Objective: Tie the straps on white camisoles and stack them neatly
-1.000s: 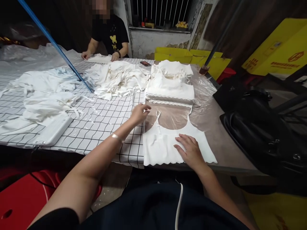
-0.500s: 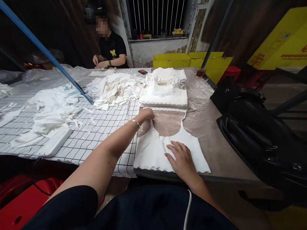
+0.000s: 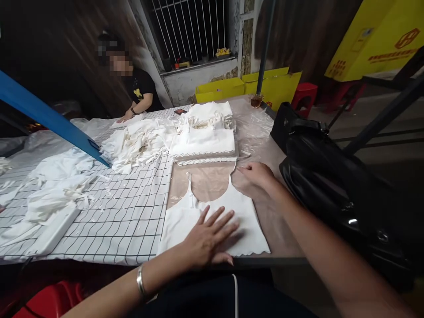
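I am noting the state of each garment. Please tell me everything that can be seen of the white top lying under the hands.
The white camisole top lies flat, spread near the table's front edge, partly on bare brown surface. It looks like soft knit fabric, with a scalloped hem, deep scooped neckline and two thin straps running away from the person. The left hand presses flat on its body; the right hand rests at the right strap.

You have one view only, from the camera on your head, looking forward and down across the table (image 3: 212,181) from its near edge. It sits close: your left hand (image 3: 207,238) and right hand (image 3: 256,173) fill the lower middle. It faces the far wall and window (image 3: 188,26), tilted, it seems, a little to the right. No second view shares the scene.
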A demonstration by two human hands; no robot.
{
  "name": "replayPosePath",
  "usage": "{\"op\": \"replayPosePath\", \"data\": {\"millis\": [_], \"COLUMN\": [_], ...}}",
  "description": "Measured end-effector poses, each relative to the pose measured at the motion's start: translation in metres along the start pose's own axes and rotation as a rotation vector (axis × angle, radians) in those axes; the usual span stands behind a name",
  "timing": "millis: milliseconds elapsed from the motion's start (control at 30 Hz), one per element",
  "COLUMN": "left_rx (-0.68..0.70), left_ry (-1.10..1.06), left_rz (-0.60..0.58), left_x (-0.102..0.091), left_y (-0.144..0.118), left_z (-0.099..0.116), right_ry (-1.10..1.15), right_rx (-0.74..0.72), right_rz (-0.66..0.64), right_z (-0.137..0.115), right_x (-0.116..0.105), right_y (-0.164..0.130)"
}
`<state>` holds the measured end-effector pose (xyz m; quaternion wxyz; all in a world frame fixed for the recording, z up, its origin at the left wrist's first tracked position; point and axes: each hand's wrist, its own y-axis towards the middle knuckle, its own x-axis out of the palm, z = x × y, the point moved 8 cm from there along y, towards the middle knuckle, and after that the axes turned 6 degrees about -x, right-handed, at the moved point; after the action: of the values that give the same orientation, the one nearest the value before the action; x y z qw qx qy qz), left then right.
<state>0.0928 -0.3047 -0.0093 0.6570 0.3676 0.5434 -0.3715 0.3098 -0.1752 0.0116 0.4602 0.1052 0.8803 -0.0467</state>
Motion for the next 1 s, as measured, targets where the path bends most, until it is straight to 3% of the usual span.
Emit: {"op": "replayPosePath", "data": {"millis": [100,233,367,500,700,833,933,1000], "left_rx": [0.085,0.131,0.130,0.154,0.121,0.002,-0.320,-0.511], "left_ry": [0.049,0.118,0.129,-0.010,-0.310,-0.686,-1.347,-1.881], "left_rz": [-0.007,0.020,0.045,-0.048,-0.128,-0.086,-0.005,-0.056], "left_x": [0.024,0.042,0.049,0.042,0.019,0.008,0.003,0.008], "left_y": [0.013,0.025,0.022,0.023,0.025,0.031,0.037,0.039], "left_z": [0.028,0.030,0.029,0.034,0.035,0.032,0.015,0.014], "right_ry": [-0.040,0.300,0.536,0.732,0.799,0.831,0.877,0.782], "right_rx": [0.094,0.189,0.240,0.301,0.381,0.297,-0.059,-0.355], "right_rz": [-0.074,-0.082,-0.155,-0.180,-0.041,0.108,0.188,0.151], "right_z": [-0.004,-0.004,0.002,0.002,-0.015,-0.037,-0.065,-0.083], "right_x": [0.015,0.043,0.051,0.035,-0.013,-0.043,-0.062,-0.064], "right_y": [0.042,0.066,0.075,0.083,0.083,0.052,-0.006,-0.066]}}
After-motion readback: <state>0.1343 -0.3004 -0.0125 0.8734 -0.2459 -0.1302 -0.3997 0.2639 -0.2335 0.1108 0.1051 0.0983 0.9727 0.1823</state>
